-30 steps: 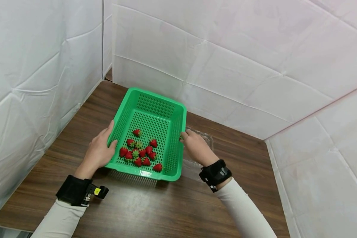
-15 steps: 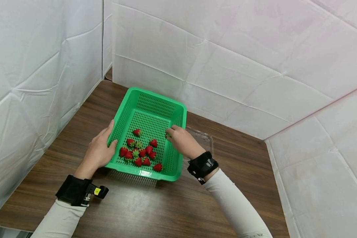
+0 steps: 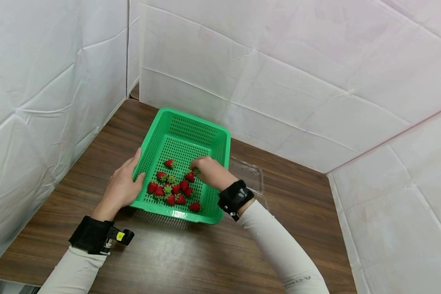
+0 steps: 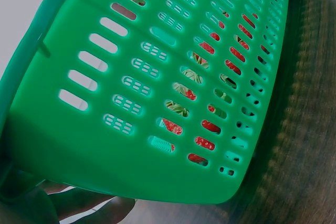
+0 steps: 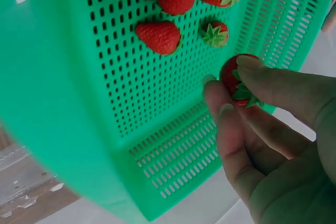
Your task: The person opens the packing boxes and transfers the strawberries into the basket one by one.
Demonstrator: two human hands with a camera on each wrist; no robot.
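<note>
A green slotted plastic basket point(image 3: 191, 147) stands on the table with several red strawberries point(image 3: 170, 199) on its floor, mostly toward the near left. My left hand point(image 3: 122, 183) holds the basket's left side at the rim; in the left wrist view some of its fingers point(image 4: 113, 209) show below the basket's edge. Over the inside of the basket, my right hand point(image 3: 214, 173) pinches one strawberry point(image 5: 229, 75) between thumb and fingers, its green leaves turned toward the palm. In the head view that hand mostly hides the held strawberry, just above another lying berry.
A clear plastic container point(image 3: 255, 175) lies on the wooden table point(image 3: 297, 204) right of the basket, partly behind the right forearm. White sheeted walls point(image 3: 279, 81) rise behind the table and at both sides.
My right hand has moved left from the basket's right rim to over the lying strawberries, carrying a strawberry. The left hand and the basket have stayed in place.
</note>
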